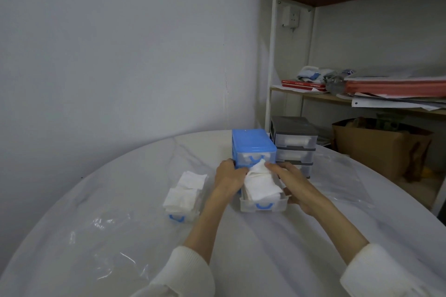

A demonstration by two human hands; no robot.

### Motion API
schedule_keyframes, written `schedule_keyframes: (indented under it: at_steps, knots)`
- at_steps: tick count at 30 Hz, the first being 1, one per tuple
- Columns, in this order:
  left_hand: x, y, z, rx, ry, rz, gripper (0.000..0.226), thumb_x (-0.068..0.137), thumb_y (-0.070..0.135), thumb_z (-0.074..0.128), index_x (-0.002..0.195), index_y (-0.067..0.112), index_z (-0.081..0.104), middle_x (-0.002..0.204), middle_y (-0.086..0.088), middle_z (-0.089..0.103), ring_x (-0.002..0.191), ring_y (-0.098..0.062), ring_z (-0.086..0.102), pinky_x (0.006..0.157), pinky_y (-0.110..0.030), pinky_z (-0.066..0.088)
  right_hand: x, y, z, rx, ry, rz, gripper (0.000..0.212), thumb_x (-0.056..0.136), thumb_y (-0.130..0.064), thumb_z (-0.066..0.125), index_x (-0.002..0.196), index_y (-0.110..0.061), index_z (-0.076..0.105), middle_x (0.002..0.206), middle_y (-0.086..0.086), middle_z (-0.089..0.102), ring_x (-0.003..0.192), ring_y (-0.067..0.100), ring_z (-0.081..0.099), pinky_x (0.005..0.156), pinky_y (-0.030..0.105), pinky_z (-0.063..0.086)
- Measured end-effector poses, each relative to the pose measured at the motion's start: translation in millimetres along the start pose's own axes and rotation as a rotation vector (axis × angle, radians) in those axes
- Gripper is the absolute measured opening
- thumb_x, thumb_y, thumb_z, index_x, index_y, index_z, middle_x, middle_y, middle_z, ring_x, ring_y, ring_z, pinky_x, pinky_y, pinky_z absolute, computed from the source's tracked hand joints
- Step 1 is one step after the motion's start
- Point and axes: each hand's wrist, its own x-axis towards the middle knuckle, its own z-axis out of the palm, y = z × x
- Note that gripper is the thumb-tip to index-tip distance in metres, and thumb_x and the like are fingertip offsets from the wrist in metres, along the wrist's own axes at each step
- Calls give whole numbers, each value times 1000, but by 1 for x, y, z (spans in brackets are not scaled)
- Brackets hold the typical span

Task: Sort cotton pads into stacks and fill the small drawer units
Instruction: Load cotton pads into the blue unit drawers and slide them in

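Two white sleeves reach in from the near edge of the round white surface (120,236), which lies under clear plastic film. Towards the middle, a clear drawer (263,202) with a blue handle sits pulled out of the blue drawer unit (252,144), heaped with white cotton pads (260,185). The left hand (229,177) presses on the left side of that heap, fingers (241,171) curled over the pads; the right hand (295,184) grips the drawer's right side while its fingertips pinch the top of the heap. Left of them stands a second drawer (179,216), overfilled with pads. Just behind, right of the blue unit, stands a grey drawer unit (295,142), near the far right edge.
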Motion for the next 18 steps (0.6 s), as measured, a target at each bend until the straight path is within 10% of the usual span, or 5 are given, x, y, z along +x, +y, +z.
schedule_keyframes:
  at_steps: [9,18]
  knots:
    - [-6,7,-11,-136,-163,-60,27,90,14,53,116,8,52,104,-4,55,88,-18,54,55,-20,45,8,6,11,26,123,-33,46,86,-25,64,127,-14,46,110,5,52,91,20,54,71,30,45]
    - [-3,4,-7,-69,-92,-17,36,86,10,60,122,6,56,123,-11,59,110,-25,57,91,-35,50,19,9,10,7,149,28,40,86,-32,62,118,-12,46,106,7,54,90,21,52,55,25,38]
